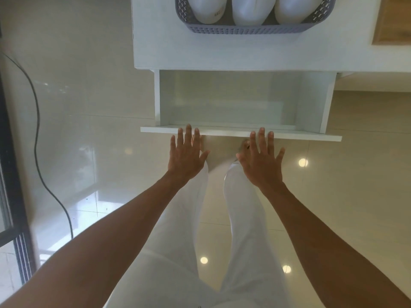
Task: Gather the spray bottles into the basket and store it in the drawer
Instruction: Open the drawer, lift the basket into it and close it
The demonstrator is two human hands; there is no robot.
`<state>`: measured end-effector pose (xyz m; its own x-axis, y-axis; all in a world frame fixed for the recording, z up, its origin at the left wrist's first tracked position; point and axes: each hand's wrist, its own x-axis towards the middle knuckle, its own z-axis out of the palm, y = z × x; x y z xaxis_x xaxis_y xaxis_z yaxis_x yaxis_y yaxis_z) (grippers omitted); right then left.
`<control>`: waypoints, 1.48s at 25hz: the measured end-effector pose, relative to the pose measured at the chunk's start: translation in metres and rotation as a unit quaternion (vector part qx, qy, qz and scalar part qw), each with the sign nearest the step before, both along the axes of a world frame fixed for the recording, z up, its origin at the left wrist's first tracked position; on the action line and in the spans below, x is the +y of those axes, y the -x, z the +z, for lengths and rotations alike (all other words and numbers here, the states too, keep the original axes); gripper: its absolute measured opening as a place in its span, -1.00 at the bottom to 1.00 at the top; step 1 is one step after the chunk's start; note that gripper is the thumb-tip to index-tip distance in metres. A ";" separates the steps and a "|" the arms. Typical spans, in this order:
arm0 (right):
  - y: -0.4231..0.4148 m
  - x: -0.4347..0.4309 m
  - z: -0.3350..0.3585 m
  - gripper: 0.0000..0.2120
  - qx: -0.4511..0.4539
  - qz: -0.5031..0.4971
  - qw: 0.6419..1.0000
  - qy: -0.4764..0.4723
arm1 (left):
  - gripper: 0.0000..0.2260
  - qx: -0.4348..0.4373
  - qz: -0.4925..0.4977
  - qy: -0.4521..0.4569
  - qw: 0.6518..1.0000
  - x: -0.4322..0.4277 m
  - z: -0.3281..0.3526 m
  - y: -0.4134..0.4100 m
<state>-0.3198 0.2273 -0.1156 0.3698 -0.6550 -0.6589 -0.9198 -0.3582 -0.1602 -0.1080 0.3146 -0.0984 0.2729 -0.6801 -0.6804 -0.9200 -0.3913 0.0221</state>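
Observation:
A grey woven basket (251, 30) sits on the white desk top (169, 54) at the upper edge of the view. Three white spray bottles lie in it side by side: left (208, 10), middle (252, 12), right (293, 10); their tops are cut off by the frame. Below the desk edge a white drawer (222, 101) stands pulled out and holds nothing. My left hand (185, 155) and my right hand (261, 158) hover flat with fingers spread, fingertips at the drawer's front panel (311, 136). Neither hand holds anything.
A glossy tiled floor (89, 130) lies below, with my white trousers (242, 218) in the middle. A black cable (37, 134) runs down the left side by a dark window frame (9, 174). A wooden panel (391, 21) shows at the upper right.

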 end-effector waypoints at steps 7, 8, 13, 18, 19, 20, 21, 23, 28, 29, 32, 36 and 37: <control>0.020 0.042 0.013 -0.26 0.022 0.002 0.999 -0.048 | -0.39 0.030 -0.009 -0.053 0.998 0.035 0.008 0.013; 0.023 0.048 0.015 -0.26 0.025 0.004 0.998 -0.056 | -0.40 0.035 -0.009 -0.059 0.998 0.039 0.009 0.014; 0.035 0.066 0.023 -0.27 0.043 0.012 0.994 -0.103 | -0.43 0.052 0.004 -0.088 0.995 0.056 0.015 0.026; 0.045 0.079 0.030 -0.28 0.070 0.027 0.985 -0.156 | -0.42 0.072 -0.005 -0.150 0.986 0.064 0.020 0.036; 0.045 0.080 0.031 -0.28 0.076 0.030 0.982 -0.169 | -0.41 0.078 -0.007 -0.168 0.983 0.065 0.022 0.036; 0.045 0.081 0.033 -0.28 0.083 0.032 0.979 -0.182 | -0.41 0.084 -0.009 -0.184 0.979 0.065 0.023 0.037; 0.045 0.082 0.035 -0.28 0.090 0.034 0.977 -0.192 | -0.40 0.089 -0.012 -0.199 0.976 0.065 0.023 0.038; 0.045 0.085 0.039 -0.29 0.099 0.039 0.972 -0.207 | -0.40 0.095 -0.024 -0.222 0.970 0.066 0.024 0.037; 0.051 0.088 0.039 -0.29 0.103 0.050 0.969 -0.219 | -0.39 0.113 -0.045 -0.262 0.957 0.069 0.021 0.035; 0.052 0.088 0.038 -0.29 0.104 0.050 0.969 -0.219 | -0.39 0.113 -0.051 -0.272 0.954 0.067 0.021 0.034; 0.047 0.079 0.035 -0.31 0.107 0.050 0.965 -0.235 | -0.42 0.130 -0.040 -0.290 0.947 0.050 0.021 0.024; 0.028 0.008 0.040 -0.46 -0.027 -0.030 0.995 -0.090 | -0.54 0.181 0.151 -0.098 0.967 -0.014 0.025 -0.024; 0.022 -0.022 0.041 -0.51 -0.076 -0.063 0.995 -0.017 | -0.59 0.177 0.207 -0.003 0.962 -0.039 0.029 -0.039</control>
